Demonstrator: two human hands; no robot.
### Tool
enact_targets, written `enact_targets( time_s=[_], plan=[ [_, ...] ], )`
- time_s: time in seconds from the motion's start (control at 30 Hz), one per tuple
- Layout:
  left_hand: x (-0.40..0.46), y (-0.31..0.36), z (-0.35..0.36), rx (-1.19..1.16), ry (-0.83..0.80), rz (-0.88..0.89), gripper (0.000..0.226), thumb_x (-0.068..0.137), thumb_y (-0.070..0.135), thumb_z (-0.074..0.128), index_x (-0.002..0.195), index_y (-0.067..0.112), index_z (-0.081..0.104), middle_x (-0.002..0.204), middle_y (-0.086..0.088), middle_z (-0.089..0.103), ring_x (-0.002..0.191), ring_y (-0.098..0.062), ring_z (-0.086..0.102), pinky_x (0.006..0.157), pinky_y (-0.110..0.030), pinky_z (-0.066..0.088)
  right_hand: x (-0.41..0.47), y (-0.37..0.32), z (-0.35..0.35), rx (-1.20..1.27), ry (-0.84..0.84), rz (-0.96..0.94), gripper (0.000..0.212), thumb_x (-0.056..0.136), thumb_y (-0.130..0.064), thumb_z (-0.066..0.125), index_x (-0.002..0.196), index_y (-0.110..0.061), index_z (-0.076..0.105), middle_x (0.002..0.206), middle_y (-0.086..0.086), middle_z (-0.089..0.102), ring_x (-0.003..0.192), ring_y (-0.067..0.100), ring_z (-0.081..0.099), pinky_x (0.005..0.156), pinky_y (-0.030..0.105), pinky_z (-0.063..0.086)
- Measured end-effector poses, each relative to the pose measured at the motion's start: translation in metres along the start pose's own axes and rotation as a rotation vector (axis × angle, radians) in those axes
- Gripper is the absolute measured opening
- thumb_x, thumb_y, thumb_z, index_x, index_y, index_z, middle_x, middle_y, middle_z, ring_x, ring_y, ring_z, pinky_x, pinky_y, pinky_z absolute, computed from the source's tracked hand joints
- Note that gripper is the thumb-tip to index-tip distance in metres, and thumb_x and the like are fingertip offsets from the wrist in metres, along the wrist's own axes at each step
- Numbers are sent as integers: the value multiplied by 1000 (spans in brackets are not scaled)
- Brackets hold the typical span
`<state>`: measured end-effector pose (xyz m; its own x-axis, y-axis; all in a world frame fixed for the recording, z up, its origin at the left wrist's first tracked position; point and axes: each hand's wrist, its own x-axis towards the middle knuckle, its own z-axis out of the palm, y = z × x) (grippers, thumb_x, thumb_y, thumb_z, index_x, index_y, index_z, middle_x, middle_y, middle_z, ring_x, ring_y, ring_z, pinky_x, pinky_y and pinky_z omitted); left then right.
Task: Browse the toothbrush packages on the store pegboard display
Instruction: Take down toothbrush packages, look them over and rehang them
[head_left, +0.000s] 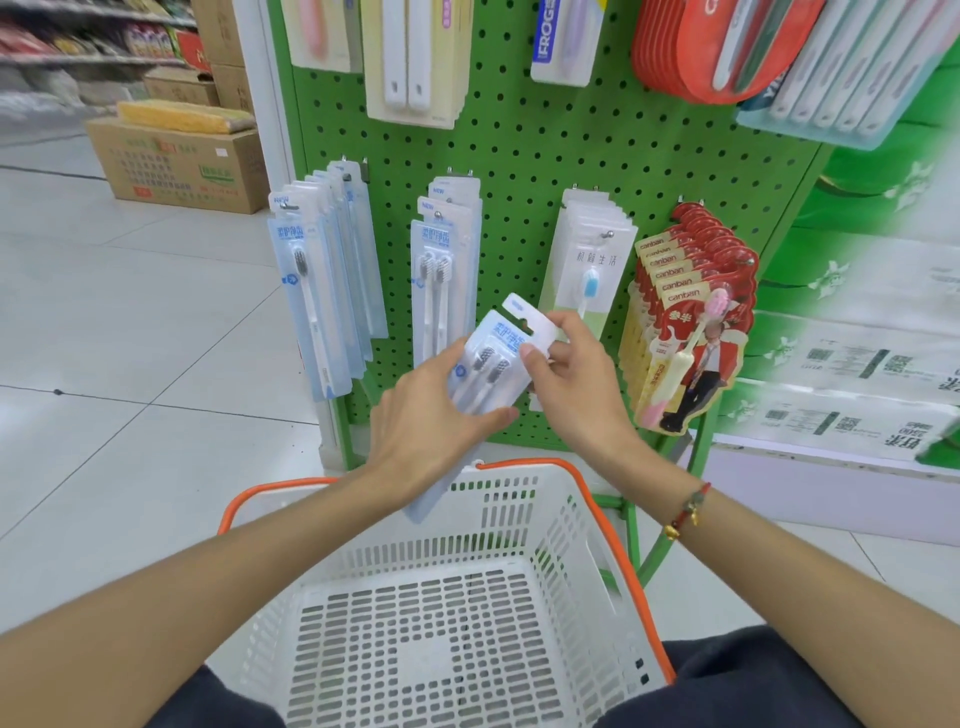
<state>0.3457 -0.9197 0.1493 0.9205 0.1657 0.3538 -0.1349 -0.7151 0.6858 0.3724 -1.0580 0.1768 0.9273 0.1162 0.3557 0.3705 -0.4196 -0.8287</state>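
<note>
1. Store flooring of pale tiles is running under everything; nearest me a white basket (519, 597) with orange handles is sitting below my arms.
2. I am holding a twin toothbrush package (491, 364) above the basket's far rim, its long axis tilting from lower left up to upper right.
3. My left hand (426, 421) is gripping its lower half, thumb curled across the front; my right hand (576, 379) is pinching the hang tab end, nearer the display.
4. Beyond, the green pegboard (519, 150) is carrying matching packs (444, 275) just above the held one, so rehanging means pointing the tab up and forward.
</note>
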Motion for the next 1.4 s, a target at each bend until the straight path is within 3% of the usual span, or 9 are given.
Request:
enact_targets(
  time_s=[0.1, 0.17, 0.33, 0.47, 0.73, 0.93, 1.13, 1.3, 1.4],
  plan=[
    [12, 1, -2, -83, 23, 80, 93, 66, 57, 78, 144, 28, 35, 141, 9, 45, 128, -8, 41, 97, -22, 34, 14, -13, 2, -119, 124, -162, 21, 100, -14, 45, 119, -21, 40, 77, 1, 66, 57, 18, 56, 52, 36, 45],
    [25, 4, -9, -164, 101, 159, 93, 70, 49, 79, 145, 21, 32, 145, 4, 35, 130, -4, 31, 105, -19, 24, 23, -24, 2, -248, 172, -252, 31, 100, -9, 42, 129, -14, 35, 60, 0, 54, 46, 19, 47, 43, 34, 36],
    [64, 17, -34, -205, 338, 195, 62, 84, 25, 55, 142, 16, 35, 146, -4, 30, 135, -12, 28, 108, -18, 21, 51, -43, 1, -602, 190, -323, 51, 87, 8, 43, 133, -10, 31, 61, -3, 42, 47, 16, 40, 44, 32, 20],
    [88, 13, -42, 242, 173, 280, 72, 88, 21, 58, 151, 25, 22, 155, -2, 19, 138, -20, 27, 97, -30, 35, 71, -50, 3, -721, 147, -320, 43, 87, 10, 39, 126, -7, 33, 61, -3, 40, 47, 15, 36, 43, 32, 17],
    [94, 8, -47, 342, 201, 317, 63, 85, 21, 59, 143, 29, 37, 148, 3, 30, 131, -19, 33, 70, -30, 37, 116, -58, -4, -489, 6, -228, 34, 87, 0, 57, 115, -19, 54, 95, 5, 62, 82, 26, 58, 69, 38, 48],
    [97, -1, -47, 303, 192, 352, 63, 83, 21, 61, 141, 31, 40, 145, 2, 33, 131, -17, 31, 76, -28, 36, 132, -60, 3, -293, 7, -192, 31, 84, -7, 67, 106, -28, 65, 90, 0, 68, 88, 15, 63, 61, 18, 40],
    [98, -2, -47, 272, 178, 355, 63, 83, 20, 60, 141, 35, 40, 144, 3, 31, 131, -16, 31, 74, -28, 36, 142, -54, 20, -14, -71, -47, 28, 88, -3, 61, 90, -30, 70, 88, 1, 72, 79, 18, 68, 83, 38, 58],
    [99, -1, -46, 291, 184, 354, 65, 85, 19, 59, 144, 35, 37, 143, 1, 31, 128, -16, 32, 72, -28, 36, 142, -57, 6, 115, -203, 96, 17, 94, -12, 61, 105, -20, 72, 107, 7, 70, 95, 20, 70, 71, 18, 58],
    [99, 0, -44, 300, 192, 344, 64, 86, 17, 59, 145, 32, 38, 142, 0, 32, 126, -16, 34, 69, -28, 38, 150, -61, 0, 42, -112, 70, 20, 97, -9, 56, 113, -13, 68, 110, 9, 69, 79, 11, 69, 60, 13, 54]
  ],
)
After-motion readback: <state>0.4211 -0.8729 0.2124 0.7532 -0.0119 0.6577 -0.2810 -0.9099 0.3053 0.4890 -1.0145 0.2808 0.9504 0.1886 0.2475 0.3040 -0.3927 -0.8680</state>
